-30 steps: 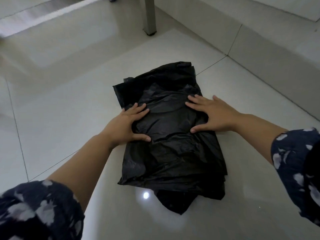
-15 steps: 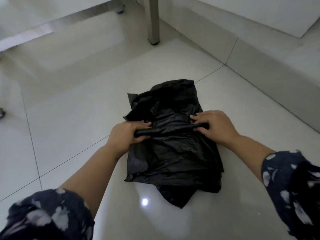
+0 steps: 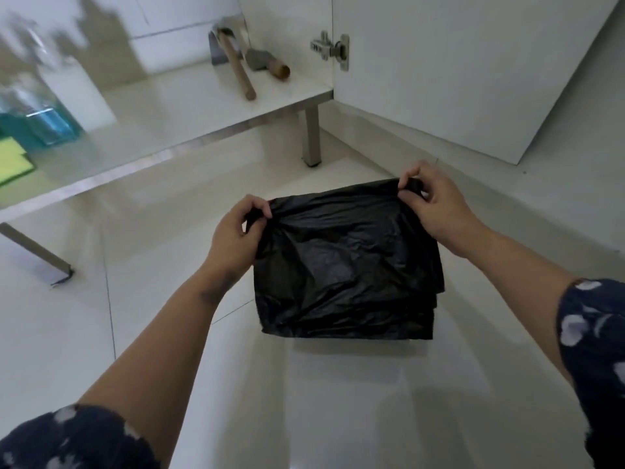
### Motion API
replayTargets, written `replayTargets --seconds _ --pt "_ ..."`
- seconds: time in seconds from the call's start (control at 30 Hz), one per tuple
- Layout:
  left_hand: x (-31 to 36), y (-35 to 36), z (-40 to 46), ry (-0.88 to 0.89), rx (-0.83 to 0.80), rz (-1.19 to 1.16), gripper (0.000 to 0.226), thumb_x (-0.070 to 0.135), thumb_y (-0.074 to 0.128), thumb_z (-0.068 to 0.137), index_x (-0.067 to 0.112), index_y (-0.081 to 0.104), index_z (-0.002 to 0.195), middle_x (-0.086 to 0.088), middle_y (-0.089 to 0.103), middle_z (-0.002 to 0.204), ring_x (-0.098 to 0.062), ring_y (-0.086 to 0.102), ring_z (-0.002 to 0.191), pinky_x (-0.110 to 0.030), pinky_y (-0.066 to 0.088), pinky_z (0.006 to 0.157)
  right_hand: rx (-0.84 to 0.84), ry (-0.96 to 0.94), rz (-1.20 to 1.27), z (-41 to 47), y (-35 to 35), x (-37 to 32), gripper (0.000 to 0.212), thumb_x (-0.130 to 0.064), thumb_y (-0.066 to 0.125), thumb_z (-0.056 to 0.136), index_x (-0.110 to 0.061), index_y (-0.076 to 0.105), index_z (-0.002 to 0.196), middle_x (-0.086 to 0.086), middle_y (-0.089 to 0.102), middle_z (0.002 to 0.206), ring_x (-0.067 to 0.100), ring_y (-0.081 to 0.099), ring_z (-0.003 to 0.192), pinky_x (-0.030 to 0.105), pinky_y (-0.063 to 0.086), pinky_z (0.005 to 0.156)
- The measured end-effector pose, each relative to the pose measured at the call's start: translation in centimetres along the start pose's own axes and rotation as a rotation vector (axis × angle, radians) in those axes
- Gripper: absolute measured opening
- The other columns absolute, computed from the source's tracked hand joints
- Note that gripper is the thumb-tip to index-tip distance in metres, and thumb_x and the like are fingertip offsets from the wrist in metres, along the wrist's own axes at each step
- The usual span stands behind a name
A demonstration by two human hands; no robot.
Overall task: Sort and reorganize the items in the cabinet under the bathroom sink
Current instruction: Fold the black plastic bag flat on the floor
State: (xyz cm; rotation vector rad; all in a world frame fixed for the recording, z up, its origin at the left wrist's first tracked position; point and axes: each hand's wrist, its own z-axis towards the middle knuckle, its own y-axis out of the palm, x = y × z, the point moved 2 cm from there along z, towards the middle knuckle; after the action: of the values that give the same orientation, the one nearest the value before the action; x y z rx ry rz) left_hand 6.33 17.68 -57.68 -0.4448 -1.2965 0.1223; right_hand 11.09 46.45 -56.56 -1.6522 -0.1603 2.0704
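Black plastic bags [image 3: 345,265], folded into a flat stack, are held up above the pale tiled floor [image 3: 67,333] in the near middle of the scene. The top left corner of the stack is pinched between the thumb and curled fingers of the left hand [image 3: 236,231], and the top right corner is pinched in the same way by the right hand [image 3: 433,204]. The stack hangs down from the two grips, with its layered edges seen at the lower right. Both forearms are bare, and dark sleeves [image 3: 595,350] with pale blotches are seen at the near edges.

Farther off, the open cabinet's bottom shelf [image 3: 203,106] is raised on short metal legs [image 3: 313,137]. On its left end a blue bottle [image 3: 47,120] is seen, blurred, with a yellow-green sponge [image 3: 13,159] just beside it at the near left. At the far right of the shelf two wooden-handled tools [image 3: 241,74] are laid close together; what kind they are cannot be told for certain. On the right, the open white cabinet door [image 3: 456,69] is carried on a metal hinge [image 3: 333,49].
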Motion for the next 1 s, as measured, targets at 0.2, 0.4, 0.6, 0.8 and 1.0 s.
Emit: replayTargets --seconds 0.2,0.4,0.6,0.8,1.0 --pt "-0.9 2.0 -1.3 -0.263 0.017 -0.093 0.04 -0.002 0.036 0.098 0.018 0.069 0.087 -0.012 0.066 0.103 -0.02 0.061 0.085 -0.028 0.053 0.075 -0.096 0.234 0.046 -2.1 0.9 0.7 0.025 -0.008 0.056 0.092 -0.027 0.072 0.086 -0.012 0.066 0.093 0.002 0.059 0.088 0.015 0.043 0.078" --pt "-4.7 2.9 -3.5 -0.436 -0.165 -0.145 0.026 0.017 0.066 0.089 0.023 0.067 0.114 -0.005 0.061 0.122 -0.017 0.062 0.106 -0.029 0.05 0.09 -0.317 0.399 0.002 -5.7 2.3 5.2 0.039 -0.003 0.065 0.086 -0.029 0.067 0.115 -0.001 0.061 0.123 0.013 0.056 0.113 0.02 0.04 0.097" --pt "-8.0 3.6 -3.5 -0.413 -0.266 0.158 0.075 0.002 0.081 0.07 0.021 0.05 0.136 0.002 0.046 0.123 -0.014 0.05 0.115 -0.022 0.039 0.099 -0.283 0.309 -0.22 -6.0 5.1 8.5 0.051 -0.013 0.062 0.09 -0.024 0.049 0.138 0.004 0.047 0.122 0.02 0.049 0.118 0.018 0.032 0.099" --pt "-10.3 5.4 -4.2 -0.296 -0.178 0.322 0.062 0.002 0.069 0.082 0.027 0.05 0.136 -0.001 0.031 0.138 -0.005 0.039 0.112 -0.011 0.026 0.101 -0.242 0.157 -0.441 -7.4 7.2 11.7 0.057 -0.02 0.052 0.096 -0.025 0.03 0.149 0.003 0.036 0.137 0.021 0.049 0.118 0.028 0.043 0.096" --pt "-11.2 6.3 -6.4 -0.343 0.006 0.393 0.036 0.026 0.058 0.093 0.029 0.056 0.13 -0.007 0.023 0.153 -0.016 0.031 0.139 -0.014 0.023 0.104 -0.168 0.155 -0.366 -8.2 7.5 12.5 0.038 -0.033 0.048 0.097 -0.029 0.052 0.135 0.008 0.04 0.129 0.026 0.052 0.114 0.028 0.041 0.097"
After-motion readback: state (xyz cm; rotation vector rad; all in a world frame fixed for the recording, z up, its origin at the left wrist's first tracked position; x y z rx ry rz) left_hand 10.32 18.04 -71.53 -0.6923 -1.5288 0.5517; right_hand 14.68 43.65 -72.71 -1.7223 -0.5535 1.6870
